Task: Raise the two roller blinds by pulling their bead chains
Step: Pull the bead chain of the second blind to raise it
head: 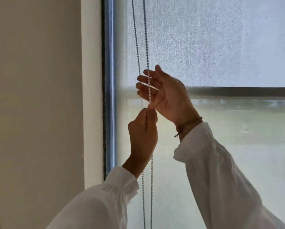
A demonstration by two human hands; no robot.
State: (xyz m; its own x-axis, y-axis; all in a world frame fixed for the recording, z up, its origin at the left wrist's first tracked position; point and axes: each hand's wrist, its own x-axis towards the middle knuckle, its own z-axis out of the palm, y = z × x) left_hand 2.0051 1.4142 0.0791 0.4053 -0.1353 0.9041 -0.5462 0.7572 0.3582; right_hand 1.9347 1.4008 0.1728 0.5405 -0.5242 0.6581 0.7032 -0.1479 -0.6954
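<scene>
Here, the translucent white fabric roller blind (221, 47) fills most of your view, its dark bottom bar (237, 91) hanging level about halfway down the window, with a paler second sheer layer (237, 162) showing below it. To the left stands the beige wall (31, 96), then the blue-edged window frame (109, 80). Your white sleeves (221, 179) rise from the bottom corners. Your right hand (168, 95) is up at the height of the bar, palm facing you and fingers loosely spread, with the pale blue bead chain (146, 38) running across them; a thin braided bracelet (188, 124) circles that wrist. Your left hand (142, 138) sits just beneath, curled into a fist, pinching the same strand between thumb and forefinger. The chain's two strands hang near the blind's left edge, passing below your left wrist.
</scene>
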